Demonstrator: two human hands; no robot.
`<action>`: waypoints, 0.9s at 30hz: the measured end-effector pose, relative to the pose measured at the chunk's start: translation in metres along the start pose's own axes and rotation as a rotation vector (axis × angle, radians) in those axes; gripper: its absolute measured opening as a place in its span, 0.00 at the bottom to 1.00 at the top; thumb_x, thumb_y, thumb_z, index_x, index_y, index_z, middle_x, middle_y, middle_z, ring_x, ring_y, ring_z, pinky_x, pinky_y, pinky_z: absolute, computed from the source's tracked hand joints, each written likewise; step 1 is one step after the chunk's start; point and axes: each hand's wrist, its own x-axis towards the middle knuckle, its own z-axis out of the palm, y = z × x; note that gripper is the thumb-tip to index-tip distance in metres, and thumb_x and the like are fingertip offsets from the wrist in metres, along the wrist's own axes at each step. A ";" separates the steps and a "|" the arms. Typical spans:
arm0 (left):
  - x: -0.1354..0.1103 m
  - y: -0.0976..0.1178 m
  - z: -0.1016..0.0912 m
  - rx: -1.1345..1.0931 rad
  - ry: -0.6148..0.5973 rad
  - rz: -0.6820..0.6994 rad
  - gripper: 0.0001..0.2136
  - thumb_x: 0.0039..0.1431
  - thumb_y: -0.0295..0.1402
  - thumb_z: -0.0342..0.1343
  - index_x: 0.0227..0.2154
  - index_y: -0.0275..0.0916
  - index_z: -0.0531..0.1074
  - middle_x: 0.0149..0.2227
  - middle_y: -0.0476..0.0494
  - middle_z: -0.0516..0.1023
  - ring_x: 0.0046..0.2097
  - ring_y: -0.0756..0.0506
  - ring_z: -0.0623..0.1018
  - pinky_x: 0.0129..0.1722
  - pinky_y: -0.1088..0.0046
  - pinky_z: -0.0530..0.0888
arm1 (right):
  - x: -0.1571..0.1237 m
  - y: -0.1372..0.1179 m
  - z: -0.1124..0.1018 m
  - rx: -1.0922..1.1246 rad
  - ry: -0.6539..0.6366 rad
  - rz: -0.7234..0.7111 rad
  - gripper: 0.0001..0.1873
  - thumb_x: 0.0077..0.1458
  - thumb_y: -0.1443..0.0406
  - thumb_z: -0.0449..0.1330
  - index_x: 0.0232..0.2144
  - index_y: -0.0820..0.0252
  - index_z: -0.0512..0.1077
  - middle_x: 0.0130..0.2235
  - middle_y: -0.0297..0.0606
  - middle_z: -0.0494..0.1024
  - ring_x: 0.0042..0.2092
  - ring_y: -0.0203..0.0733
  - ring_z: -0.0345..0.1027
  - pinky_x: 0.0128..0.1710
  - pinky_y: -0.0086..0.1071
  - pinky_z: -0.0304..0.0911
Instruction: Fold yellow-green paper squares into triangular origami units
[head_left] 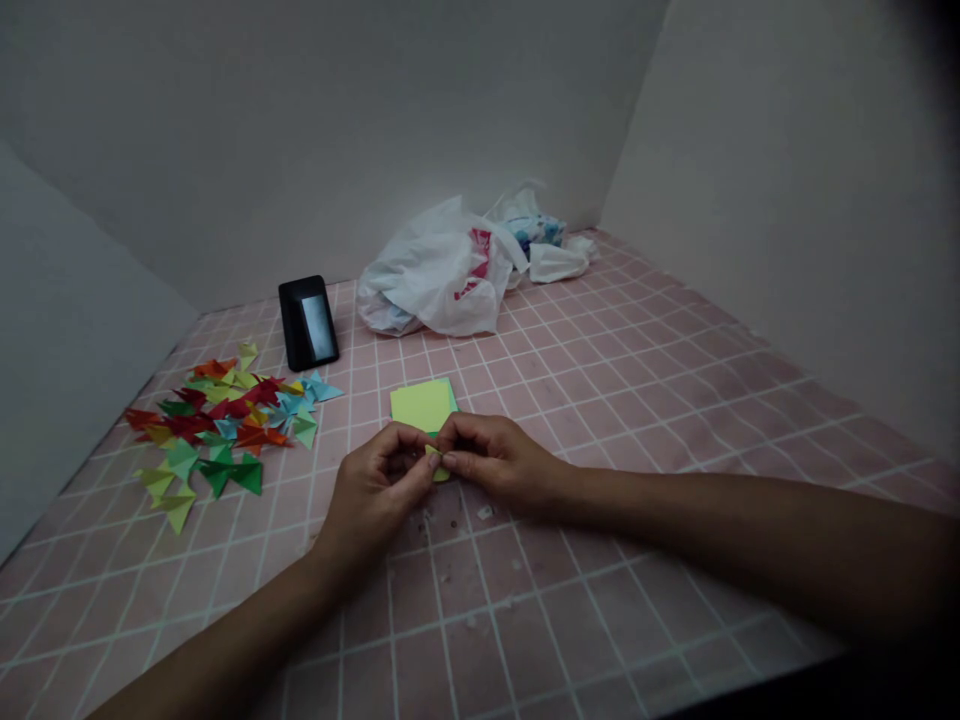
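A small folded piece of yellow paper (439, 470) is pinched between both hands, mostly covered by the fingers. My left hand (379, 475) grips it from the left with thumb and forefinger. From the right, my right hand (501, 460) closes its fingertips on the same paper. Just behind the hands lies a stack of square paper sheets (421, 405), yellow-green on top with green edges showing below. To the left is a spread of folded paper pieces (225, 410) in red, orange, yellow, green and light blue, with pointed wings.
A black phone (309, 323) leans near the back wall. A white plastic bag (442, 270) sits at the back middle, with a blue-patterned packet (541, 232) and crumpled white plastic beside it. Tiny scraps lie on the pink checked tablecloth (600, 400). Walls bound the left, back and right.
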 end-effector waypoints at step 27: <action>0.003 -0.005 -0.004 -0.093 0.017 -0.096 0.11 0.56 0.38 0.61 0.25 0.37 0.70 0.19 0.53 0.72 0.21 0.54 0.68 0.22 0.79 0.65 | 0.000 -0.003 0.002 0.004 0.002 0.024 0.03 0.56 0.68 0.56 0.30 0.60 0.65 0.30 0.32 0.66 0.33 0.36 0.58 0.34 0.32 0.54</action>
